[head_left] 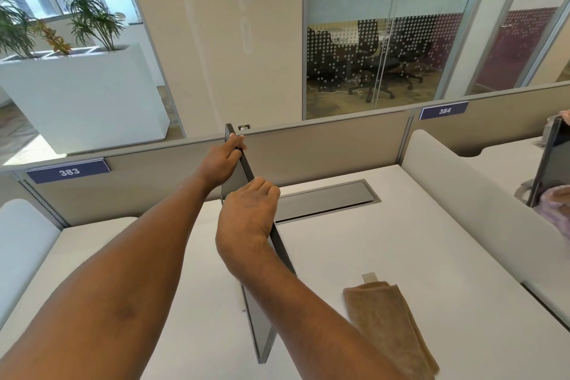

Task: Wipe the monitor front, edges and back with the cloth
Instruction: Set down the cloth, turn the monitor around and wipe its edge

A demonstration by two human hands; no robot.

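**Monitor (260,327) gripped at top edge, cloth (389,325) lying on desk**

Monitor is upright on the white desk (401,241), edge-on to the camera. It is a thin dark panel running from near to far, tilted a little off vertical.

Left hand (222,160) is at the monitor's far upper corner, thumb and fingers closed round the edge. Right hand (248,216) is lower on the same top edge, about midway along. Its fingers are curled over the edge, back of hand to the camera. Both forearms are bare.

Cloth is brown, folded into a long strip, flat on the desk right of the monitor's near end. It is apart from the monitor and from both hands. A pale tag shows at its far end.

- Grey cable hatch (327,199) is set in the desk just right of the monitor's middle.
- Beige partition (324,148) stands behind the monitor's far end.
- Blue plate 383 (69,170) is on the partition to the monitor's left, plate 384 (444,110) to its right.
- White planter (83,95) with green plants is beyond the partition, left of the monitor.
- Glass-walled room with black chairs (373,65) is beyond the partition, right of the monitor.
- Second dark panel (552,163) is far right of the monitor, at the frame edge, with a pinkish cloth (552,203) against it.
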